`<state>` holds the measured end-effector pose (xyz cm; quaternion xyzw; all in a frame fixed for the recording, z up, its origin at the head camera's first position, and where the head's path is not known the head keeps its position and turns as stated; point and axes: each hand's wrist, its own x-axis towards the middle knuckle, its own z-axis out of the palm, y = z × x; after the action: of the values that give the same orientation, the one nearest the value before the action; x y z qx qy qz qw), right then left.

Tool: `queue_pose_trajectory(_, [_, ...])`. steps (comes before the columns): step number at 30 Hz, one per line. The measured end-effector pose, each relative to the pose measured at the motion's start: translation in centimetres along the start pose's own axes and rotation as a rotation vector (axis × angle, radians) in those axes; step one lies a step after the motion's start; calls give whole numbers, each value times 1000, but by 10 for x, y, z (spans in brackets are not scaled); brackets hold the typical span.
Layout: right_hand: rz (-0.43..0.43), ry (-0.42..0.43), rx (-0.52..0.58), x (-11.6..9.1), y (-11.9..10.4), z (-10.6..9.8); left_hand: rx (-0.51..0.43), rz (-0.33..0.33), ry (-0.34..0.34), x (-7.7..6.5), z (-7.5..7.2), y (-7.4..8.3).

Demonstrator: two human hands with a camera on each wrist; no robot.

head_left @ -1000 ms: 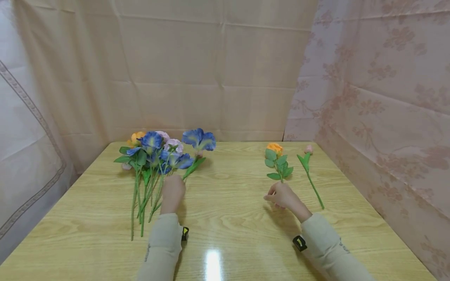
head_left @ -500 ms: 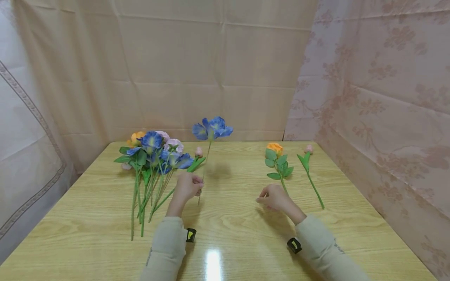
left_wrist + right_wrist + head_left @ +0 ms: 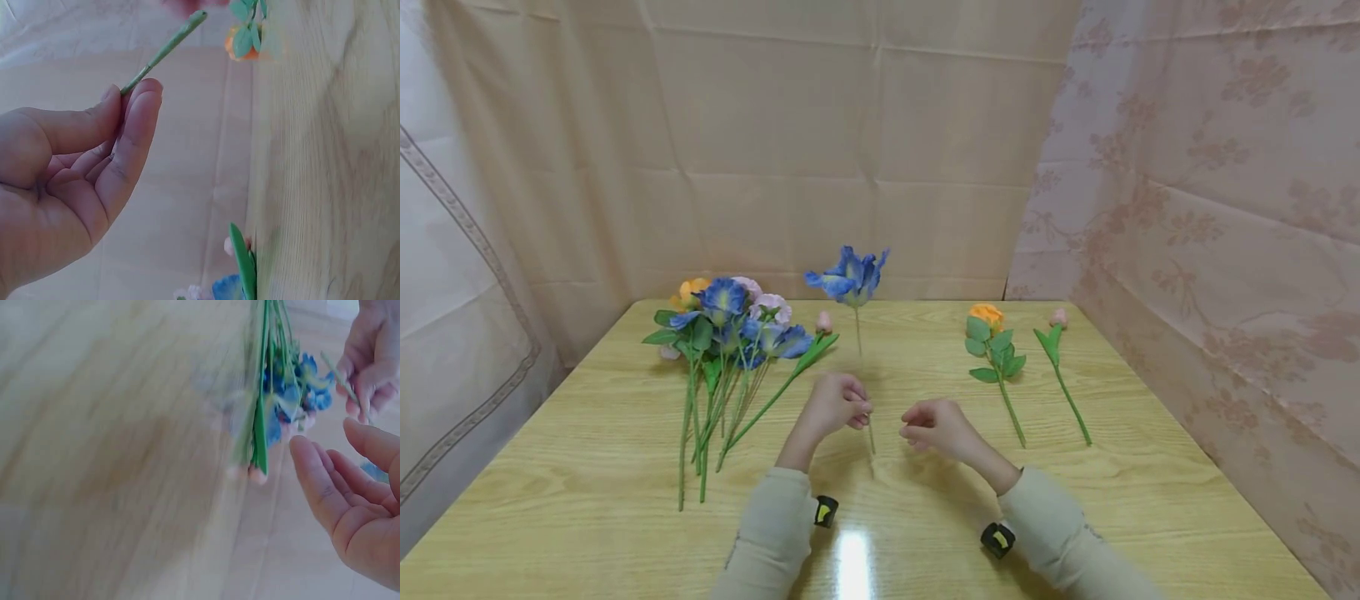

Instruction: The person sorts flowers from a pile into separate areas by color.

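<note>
My left hand (image 3: 835, 404) pinches the thin stem of a blue iris-like flower (image 3: 852, 277) between thumb and fingertips, holding it upright over the middle of the table. In the left wrist view the green stem end (image 3: 172, 45) sticks out past the fingertips. A short gap away, my right hand (image 3: 943, 429) hovers with loosely bent fingers and nothing in them; the right wrist view shows its thumb and fingers (image 3: 319, 481) apart. Left of the left hand lies a pile of flowers, among them a blue flower (image 3: 724, 300) and a pink-mauve one (image 3: 771, 308).
A pink tulip (image 3: 824, 323) lies at the pile's right edge, and an orange flower (image 3: 691, 293) at its back left. On the right side lie an orange rose (image 3: 987, 317) and another pink tulip (image 3: 1058, 318). Cloth curtains (image 3: 775, 150) stand behind the wooden table (image 3: 587, 467).
The left hand has lifted the blue flower from the pile and carried it right, to the table's middle. My right hand has moved left, away from the orange rose's stem, towards it.
</note>
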<state>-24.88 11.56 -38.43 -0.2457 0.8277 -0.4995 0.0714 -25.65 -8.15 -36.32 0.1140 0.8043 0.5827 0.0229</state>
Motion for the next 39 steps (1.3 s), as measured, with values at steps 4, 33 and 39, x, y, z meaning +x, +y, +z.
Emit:
queue_pose_trajectory(4, [-26,-9,108,1,-4,8,27,24,-37,0,5,2])
queue_pose_trajectory(33, [53,115,156,4,-4,10,147,143,24,-2,19,10])
queue_pose_trajectory(39, [169,191,56,10,0,-1,180,157,26,-3,19,7])
